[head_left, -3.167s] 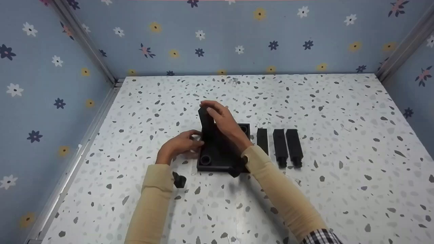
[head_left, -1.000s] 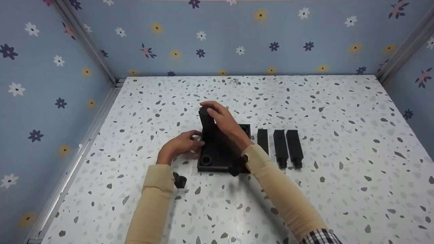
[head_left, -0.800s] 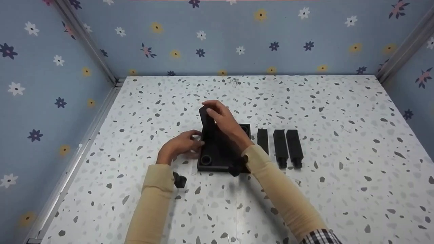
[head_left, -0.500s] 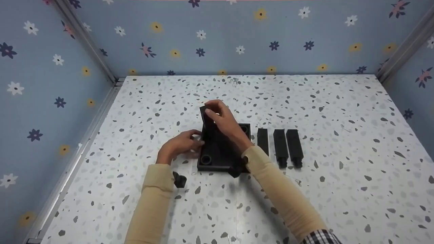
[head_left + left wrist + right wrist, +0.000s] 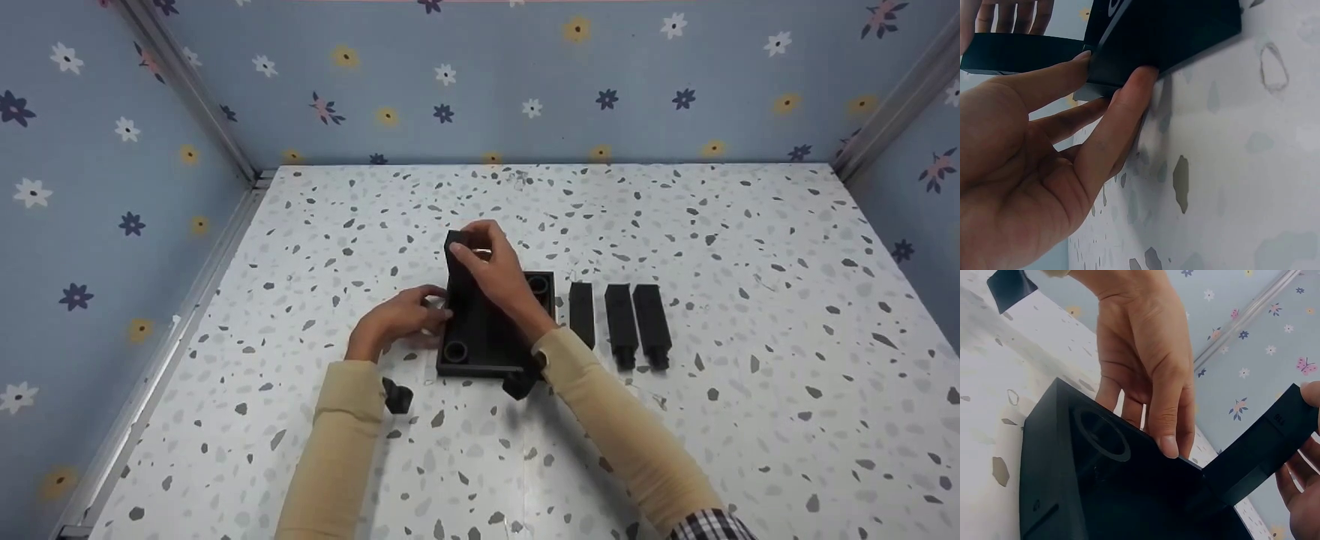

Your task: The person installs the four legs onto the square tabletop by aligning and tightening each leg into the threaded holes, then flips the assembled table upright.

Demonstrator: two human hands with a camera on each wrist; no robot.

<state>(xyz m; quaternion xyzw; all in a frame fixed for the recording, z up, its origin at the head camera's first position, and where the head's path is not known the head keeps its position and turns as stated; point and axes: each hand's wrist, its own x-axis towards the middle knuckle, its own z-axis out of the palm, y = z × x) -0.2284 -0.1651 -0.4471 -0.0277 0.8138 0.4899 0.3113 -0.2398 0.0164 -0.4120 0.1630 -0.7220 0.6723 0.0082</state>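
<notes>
A shallow black rectangular base (image 5: 476, 370) with raised walls and round corner sockets lies on the table. At its far left corner stands a square black post (image 5: 457, 277); its lower end meets the base there, but how deep it sits is hidden. My right hand (image 5: 501, 274) pinches the post near its top, thumb on the near side. My left hand (image 5: 401, 316) grips the base's left wall. In the right wrist view, the left thumb (image 5: 1168, 445) lies over the rim of that wall with the fingers outside. Small markings show on the post (image 5: 1261, 447).
Three more black posts lie right of the base: one close to it (image 5: 581, 315), then a middle post (image 5: 620, 319) and an outer post (image 5: 651, 319), the latter two with stepped plug ends towards me. The speckled white table (image 5: 750, 247) is enclosed by flowered blue panels (image 5: 510, 82).
The post has turned about its length and its top has shifted slightly right. My right hand has rotated with it, fingers moving to the right. The left hand and base stay put.
</notes>
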